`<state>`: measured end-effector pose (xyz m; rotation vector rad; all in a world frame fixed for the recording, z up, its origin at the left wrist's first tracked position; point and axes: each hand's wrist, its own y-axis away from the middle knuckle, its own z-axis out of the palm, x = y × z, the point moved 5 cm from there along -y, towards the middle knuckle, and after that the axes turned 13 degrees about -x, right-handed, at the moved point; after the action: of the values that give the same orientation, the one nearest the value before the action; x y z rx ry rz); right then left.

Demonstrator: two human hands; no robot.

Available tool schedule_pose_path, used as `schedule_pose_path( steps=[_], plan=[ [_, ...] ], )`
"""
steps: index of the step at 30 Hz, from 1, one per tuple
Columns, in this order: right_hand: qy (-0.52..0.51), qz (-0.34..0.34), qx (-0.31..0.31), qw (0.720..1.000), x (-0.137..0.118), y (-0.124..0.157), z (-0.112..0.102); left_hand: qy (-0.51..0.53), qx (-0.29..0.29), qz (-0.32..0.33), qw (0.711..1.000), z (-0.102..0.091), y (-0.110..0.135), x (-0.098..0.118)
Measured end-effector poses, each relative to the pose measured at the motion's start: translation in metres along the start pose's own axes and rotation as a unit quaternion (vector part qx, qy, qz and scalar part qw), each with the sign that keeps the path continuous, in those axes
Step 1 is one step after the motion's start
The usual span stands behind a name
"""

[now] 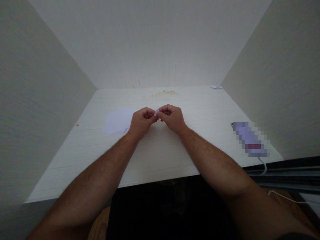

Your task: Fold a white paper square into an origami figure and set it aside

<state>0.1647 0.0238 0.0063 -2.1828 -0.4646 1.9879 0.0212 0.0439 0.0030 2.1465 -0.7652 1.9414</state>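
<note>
Above the middle of the white desk, my left hand (142, 122) and my right hand (173, 119) meet at the fingertips. Between them is a small whitish piece (156, 112) that looks like folded paper. Both thumbs and forefingers pinch it, one hand from each side. Most of the piece is hidden by the fingers, so its full shape does not show. Beside my left hand, partly behind the wrist, several white paper sheets (117, 121) lie in a loose, overlapping pile.
The white desk (160, 160) is walled in at the back and both sides. A blurred-out phone-like object (250, 140) lies at the right, with a white cable (264, 166) over the front edge. A paper scrap (216, 87) sits in the back right corner; a small orange spot (77, 125) is at left.
</note>
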Motion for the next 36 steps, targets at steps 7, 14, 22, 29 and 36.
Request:
schedule_pose_path(
  steps=[7,14,22,29,36],
  plan=[
    [0.019,0.004,-0.007,1.0,-0.001,0.001,0.0,0.001,0.006,-0.001,1.0,0.001,0.001,0.003],
    [0.02,-0.006,0.002,1.0,-0.005,0.002,0.0,-0.018,-0.001,0.003,1.0,0.001,0.001,0.007],
    [0.029,-0.009,0.01,0.999,-0.009,0.003,0.0,-0.011,-0.012,-0.001,1.0,0.002,0.001,0.005],
    [0.019,-0.009,0.014,1.0,-0.009,0.003,-0.001,-0.03,-0.009,-0.007,0.999,0.002,0.002,0.004],
    [0.001,0.005,0.01,1.0,-0.007,0.002,-0.001,-0.04,-0.004,-0.008,0.999,0.001,0.002,0.006]
  ],
)
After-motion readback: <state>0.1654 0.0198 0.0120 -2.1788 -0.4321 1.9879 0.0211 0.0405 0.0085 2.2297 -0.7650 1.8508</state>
